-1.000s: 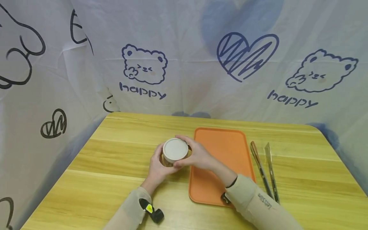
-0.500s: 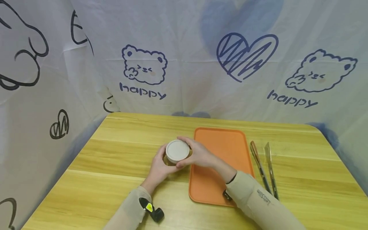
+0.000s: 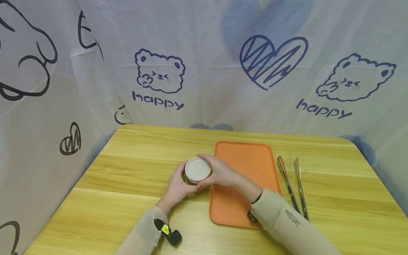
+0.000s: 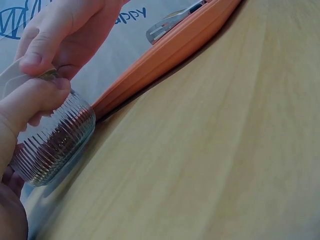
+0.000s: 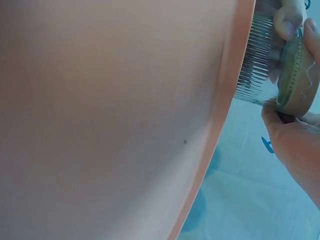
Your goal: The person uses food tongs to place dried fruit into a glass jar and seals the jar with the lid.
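Note:
A ribbed glass jar (image 4: 60,140) with dark contents stands upright between both hands, left of the orange tray. Its round cream lid (image 3: 198,170) sits on top and hides most of the jar in the head view. My left hand (image 3: 177,184) grips the glass body from the left, thumb along the near side. From the right, my right hand (image 3: 221,173) holds the lid (image 5: 304,75) by its edge, thumb near and fingers at the far side. In the left wrist view the two thumbs lie close together at the jar's neck.
The orange tray (image 3: 243,159) lies flat under the right forearm. Beyond its right edge are two long, slim utensils: one with a brown end (image 3: 288,184), the other with a metal blade-like end (image 3: 300,184). A white printed cloth (image 3: 204,95) hangs behind the table.
The jar and both hands have shifted slightly right and nearer to me. Both hands keep their holds, and the lid stays on the jar.

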### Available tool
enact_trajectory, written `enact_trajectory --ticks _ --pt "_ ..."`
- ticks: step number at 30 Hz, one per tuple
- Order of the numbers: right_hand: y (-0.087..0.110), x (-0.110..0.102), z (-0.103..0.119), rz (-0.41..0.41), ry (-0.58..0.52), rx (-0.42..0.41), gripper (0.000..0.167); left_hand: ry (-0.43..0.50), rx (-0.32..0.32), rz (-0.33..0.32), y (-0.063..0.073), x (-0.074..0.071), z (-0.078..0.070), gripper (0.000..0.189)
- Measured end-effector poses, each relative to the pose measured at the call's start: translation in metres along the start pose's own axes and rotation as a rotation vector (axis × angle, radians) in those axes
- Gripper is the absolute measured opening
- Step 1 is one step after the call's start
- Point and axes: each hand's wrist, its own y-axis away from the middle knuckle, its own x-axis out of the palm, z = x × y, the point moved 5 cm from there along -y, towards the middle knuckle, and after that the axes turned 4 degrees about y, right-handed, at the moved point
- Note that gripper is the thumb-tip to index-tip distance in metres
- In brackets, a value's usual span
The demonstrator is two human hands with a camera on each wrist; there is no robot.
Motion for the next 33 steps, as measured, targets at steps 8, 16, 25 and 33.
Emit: enact_trajectory --ticks 8,16,25,33 --pt "0.0 0.001 -0.003 0.004 0.03 -0.001 0.101 -0.037 -0.004 0.007 0.001 0.0 0.0 0.084" --pt "0.001 0.002 -0.007 0.016 0.043 0.003 0.1 -0.056 -0.023 0.026 0.002 0.001 0.001 0.086" --pt "0.001 0.0 -0.011 0.027 0.057 0.0 0.102 -0.042 -0.017 0.058 -0.002 0.005 0.003 0.087" --pt "0.007 -0.005 -0.004 0.045 0.144 -0.052 0.102 0.043 -0.022 0.112 -0.003 0.002 0.006 0.106"
